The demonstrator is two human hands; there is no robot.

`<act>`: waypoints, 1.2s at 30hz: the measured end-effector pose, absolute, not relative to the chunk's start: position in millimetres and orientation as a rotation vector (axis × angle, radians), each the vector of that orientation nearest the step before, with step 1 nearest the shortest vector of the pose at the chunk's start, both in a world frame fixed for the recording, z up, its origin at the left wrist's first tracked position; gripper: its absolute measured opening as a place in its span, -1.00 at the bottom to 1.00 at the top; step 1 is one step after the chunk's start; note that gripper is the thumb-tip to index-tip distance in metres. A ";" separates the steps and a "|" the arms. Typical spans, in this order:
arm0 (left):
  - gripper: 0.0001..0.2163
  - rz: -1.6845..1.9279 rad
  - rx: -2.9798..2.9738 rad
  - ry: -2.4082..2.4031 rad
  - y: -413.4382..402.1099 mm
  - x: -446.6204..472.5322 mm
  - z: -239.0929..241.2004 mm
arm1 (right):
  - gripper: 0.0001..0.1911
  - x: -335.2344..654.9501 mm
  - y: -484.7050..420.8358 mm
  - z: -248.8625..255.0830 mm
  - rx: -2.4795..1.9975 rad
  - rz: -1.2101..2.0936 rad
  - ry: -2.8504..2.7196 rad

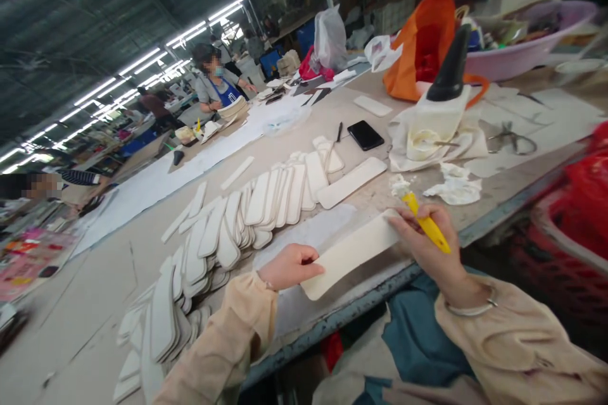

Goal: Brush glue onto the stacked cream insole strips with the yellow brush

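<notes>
My left hand (291,266) pinches the near left end of a long cream strip (354,253) with rounded corners. At the strip's other end, my right hand (434,237) touches it with the fingertips and also grips a yellow-handled brush (430,224). White paste clings to the brush's tip. The strip is held slightly bowed near the table's front edge, over a pale sheet (327,228). Left of it, many similar strips (256,202) lie fanned out in an overlapping row. One larger loose strip (351,182) rests beyond.
Behind my right hand stand a white paste container (434,123), crumpled white paper (453,185) and scissors (510,139). A black phone (365,135), an orange bag (422,38) and a purple basin (522,54) are farther back. A red basket (560,240) is at right. Co-workers (218,79) work beyond.
</notes>
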State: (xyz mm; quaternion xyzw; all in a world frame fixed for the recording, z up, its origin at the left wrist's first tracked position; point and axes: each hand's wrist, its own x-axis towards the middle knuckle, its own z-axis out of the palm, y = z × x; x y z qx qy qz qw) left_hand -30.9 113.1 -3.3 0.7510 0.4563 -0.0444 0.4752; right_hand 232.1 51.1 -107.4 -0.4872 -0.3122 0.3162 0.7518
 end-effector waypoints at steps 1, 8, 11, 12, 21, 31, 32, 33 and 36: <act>-0.72 -0.066 1.813 1.154 111.4 -35.3 -3.8 | -0.57 231.0 53.8 -109.9 -1.117 0.675 -0.685; -0.68 0.365 1.664 1.525 91.9 -83.9 -27.3 | -0.57 229.6 64.4 -121.5 -1.311 0.639 -0.780; -0.67 0.565 1.560 1.644 73.7 -97.3 -50.0 | -0.58 229.2 65.5 -120.9 -1.373 0.597 -0.820; -0.67 0.609 1.521 1.655 66.6 -98.7 -57.1 | -0.58 229.1 66.0 -120.6 -1.377 0.589 -0.836; -0.59 0.751 1.318 1.573 30.9 -88.0 -86.6 | -0.55 229.4 76.4 -125.4 -1.468 0.530 -0.965; -0.61 0.681 1.367 1.612 33.6 -83.8 -91.2 | -0.67 227.7 81.1 -121.1 -1.516 0.261 -1.298; -0.60 0.673 1.374 1.616 33.7 -84.2 -91.6 | -0.71 227.1 81.0 -118.7 -1.506 0.234 -1.362; -0.59 0.670 1.373 1.623 33.9 -84.6 -91.9 | -0.74 226.8 81.3 -116.5 -1.493 0.215 -1.423; -0.53 0.661 1.346 1.655 34.8 -83.9 -92.6 | -0.82 228.5 84.3 -112.8 -1.467 0.186 -1.547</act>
